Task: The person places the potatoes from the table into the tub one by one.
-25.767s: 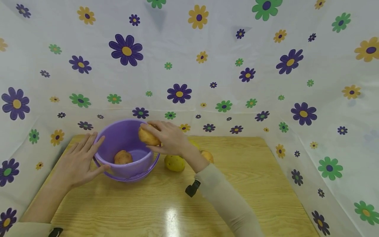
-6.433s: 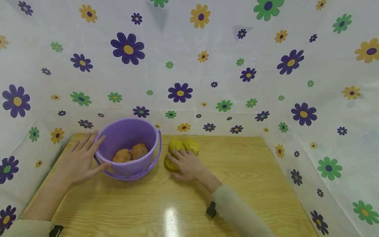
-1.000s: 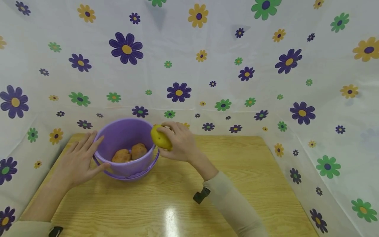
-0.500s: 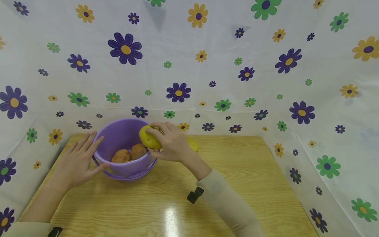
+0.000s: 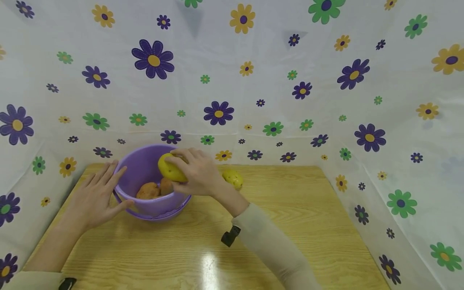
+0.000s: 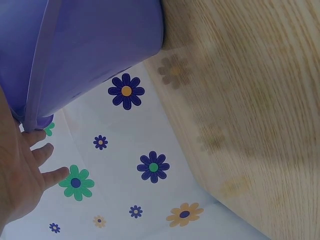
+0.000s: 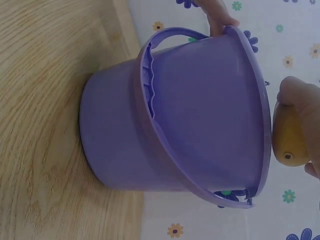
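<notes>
Head view, right hand [image 5: 197,175] gripping yellow potato [image 5: 170,169] over bucket [image 5: 145,201]

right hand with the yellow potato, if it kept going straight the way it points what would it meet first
Probably the far inner wall of the purple bucket. The right hand points left across the opening, gripping the yellow potato above the two brown potatoes. Depth is unclear.

Wooden table [image 5: 290,225], flowered cloth backdrop [image 5: 275,80]
</notes>
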Demonstrator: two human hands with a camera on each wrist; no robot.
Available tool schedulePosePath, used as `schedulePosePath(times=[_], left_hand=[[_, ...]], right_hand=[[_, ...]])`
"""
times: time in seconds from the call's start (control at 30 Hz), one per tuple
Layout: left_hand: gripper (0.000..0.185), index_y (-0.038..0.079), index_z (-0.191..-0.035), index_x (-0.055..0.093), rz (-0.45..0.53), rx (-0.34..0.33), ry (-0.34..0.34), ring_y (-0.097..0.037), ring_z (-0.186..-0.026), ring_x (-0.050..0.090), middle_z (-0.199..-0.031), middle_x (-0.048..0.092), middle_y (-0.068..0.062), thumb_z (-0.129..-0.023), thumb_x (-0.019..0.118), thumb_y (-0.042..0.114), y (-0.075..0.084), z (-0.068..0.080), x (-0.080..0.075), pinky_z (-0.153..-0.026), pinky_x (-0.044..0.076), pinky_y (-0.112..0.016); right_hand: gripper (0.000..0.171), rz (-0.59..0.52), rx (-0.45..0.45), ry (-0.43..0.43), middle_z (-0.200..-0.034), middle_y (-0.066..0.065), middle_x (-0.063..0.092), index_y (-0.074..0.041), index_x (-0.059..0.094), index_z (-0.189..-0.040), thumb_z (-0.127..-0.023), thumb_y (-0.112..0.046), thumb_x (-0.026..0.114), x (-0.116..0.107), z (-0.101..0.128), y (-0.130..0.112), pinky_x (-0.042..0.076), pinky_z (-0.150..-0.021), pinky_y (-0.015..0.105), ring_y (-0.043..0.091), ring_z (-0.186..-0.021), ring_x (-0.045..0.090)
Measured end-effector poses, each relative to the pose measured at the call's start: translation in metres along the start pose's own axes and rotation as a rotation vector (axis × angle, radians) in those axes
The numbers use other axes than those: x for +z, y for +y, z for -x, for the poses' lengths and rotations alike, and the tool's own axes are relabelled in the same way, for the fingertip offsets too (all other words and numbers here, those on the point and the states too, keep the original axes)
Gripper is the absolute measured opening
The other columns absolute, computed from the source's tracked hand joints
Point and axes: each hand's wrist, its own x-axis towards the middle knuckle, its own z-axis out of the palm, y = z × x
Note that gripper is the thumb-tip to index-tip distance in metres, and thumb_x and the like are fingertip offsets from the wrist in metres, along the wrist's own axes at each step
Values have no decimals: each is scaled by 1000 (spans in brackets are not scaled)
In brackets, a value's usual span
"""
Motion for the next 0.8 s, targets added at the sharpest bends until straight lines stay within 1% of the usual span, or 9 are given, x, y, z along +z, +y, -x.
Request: schedulePosePath(times=[0.17,0.27,0.37,0.5,0.6,0.8], left_hand=[[102,9,-167,28,-3,-4,-6,-40,-164,23,-176,21,-22,-92,66,67,1,-1,-1,-121,33,-67],[102,10,-168,28,-3,-7,-5,-42,-163,25,-176,22,-22,-92,66,67,2,-1,-2,-120,34,-68],[102,10,-167,29,-4,-8,-4,-43,-162,27,-175,23,-22,-91,66,67,2,-1,-2,-118,35,-68],[102,10,-167,29,-8,-4,-1,-43,-162,26,-175,24,-23,-92,66,67,2,0,-2,-117,36,-69],[102,10,-168,28,-11,-3,-3,-42,-163,25,-175,23,-23,-92,65,67,2,0,-2,-118,35,-69],[101,10,-168,27,-2,-5,-6,-42,-164,22,-176,21,-22,-93,65,67,2,0,-2,-118,34,-69]], right_hand=[[67,-20,-20,-35,-136,5,67,-19,64,-137,-81,-52,79,2,-6,-4,58,-104,31,21,-117,69],[65,-13,-39,-59,-137,5,66,-19,63,-138,-84,-53,76,4,-9,-6,58,-102,31,21,-120,68],[63,3,-51,-80,-137,4,67,-20,64,-138,-86,-55,73,7,-11,-8,59,-99,29,21,-122,68],[63,-2,-54,-104,-136,3,67,-20,64,-137,-84,-54,75,12,-14,-9,60,-96,29,20,-122,68],[64,-23,-51,-135,-137,3,67,-21,64,-138,-84,-52,76,12,-17,-10,61,-98,32,21,-123,68],[66,-91,-32,-225,-140,3,64,-21,61,-142,-85,-49,78,11,-22,-11,60,-101,37,25,-124,67]])
